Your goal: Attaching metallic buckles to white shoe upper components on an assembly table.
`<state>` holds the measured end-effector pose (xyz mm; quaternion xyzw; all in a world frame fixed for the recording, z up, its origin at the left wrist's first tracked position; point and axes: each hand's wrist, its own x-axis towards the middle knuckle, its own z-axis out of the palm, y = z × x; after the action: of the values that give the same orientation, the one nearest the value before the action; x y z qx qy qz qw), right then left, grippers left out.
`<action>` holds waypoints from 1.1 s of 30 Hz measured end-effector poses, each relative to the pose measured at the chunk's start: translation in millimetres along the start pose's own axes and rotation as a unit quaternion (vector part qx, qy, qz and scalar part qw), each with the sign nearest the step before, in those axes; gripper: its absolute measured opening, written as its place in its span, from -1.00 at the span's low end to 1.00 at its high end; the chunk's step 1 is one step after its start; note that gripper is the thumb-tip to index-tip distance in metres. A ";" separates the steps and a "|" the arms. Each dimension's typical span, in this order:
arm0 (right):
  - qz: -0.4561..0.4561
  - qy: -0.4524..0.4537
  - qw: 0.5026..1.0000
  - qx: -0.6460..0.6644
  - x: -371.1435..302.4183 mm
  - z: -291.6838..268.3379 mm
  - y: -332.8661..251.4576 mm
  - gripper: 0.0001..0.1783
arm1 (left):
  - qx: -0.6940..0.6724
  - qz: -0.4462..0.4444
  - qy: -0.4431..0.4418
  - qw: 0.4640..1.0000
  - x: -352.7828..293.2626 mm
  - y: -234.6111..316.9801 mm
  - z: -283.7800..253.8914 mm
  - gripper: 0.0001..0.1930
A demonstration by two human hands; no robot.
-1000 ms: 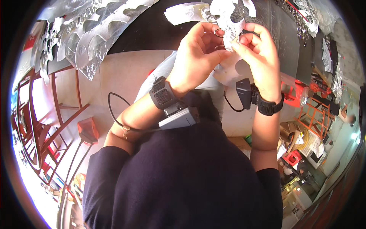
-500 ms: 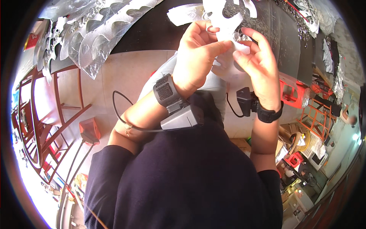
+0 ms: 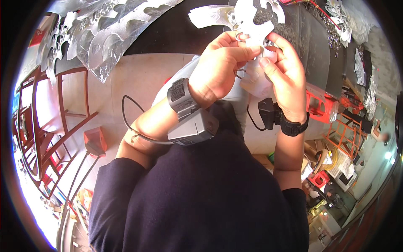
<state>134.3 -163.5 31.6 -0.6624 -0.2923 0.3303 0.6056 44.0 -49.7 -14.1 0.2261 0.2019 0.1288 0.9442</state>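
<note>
A white cut-out sheet with curved edges and round openings stands up from the far edge of my lap area, over the black table. My left hand is closed, thumb and fingers pinching the sheet's lower part. A small metal ring shows by its index finger. My right hand is closed too, its thumb and fingertips on a whitish flap beside the left thumb. Small shiny metal bits sit between the fingertips. Below them hangs a pale, translucent piece; how it joins the sheet is hidden by my fingers.
The black table bears clear plastic-covered white cut-outs at left and a bunch of metal chains at right. A red plastic stool stands right of my hand. Wooden chairs and a red dustpan are at left.
The white sheet has shifted slightly right and down. My right thumb and fingers have drawn in closer to the left fingertips. A red object now shows at the top right edge.
</note>
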 end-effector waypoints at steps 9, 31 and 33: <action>0.028 -0.012 1.000 -0.002 1.2 -6.9 0.1 -0.51 | -0.072 -0.003 0.007 0.997 -0.2 -4.9 2.6 -0.82; -0.312 0.108 0.844 -0.423 3.4 11.5 0.1 -0.41 | -0.019 0.104 0.034 0.994 -3.2 -4.1 3.8 -0.74; -0.276 0.129 0.850 -0.430 3.8 13.2 -0.3 -0.40 | -0.010 0.111 0.037 0.993 -4.1 -3.9 6.2 -0.74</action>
<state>126.2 -152.4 30.9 -0.7853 -0.4949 -0.0977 0.3588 43.7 -56.8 -9.6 0.2324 0.2088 0.2430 0.9183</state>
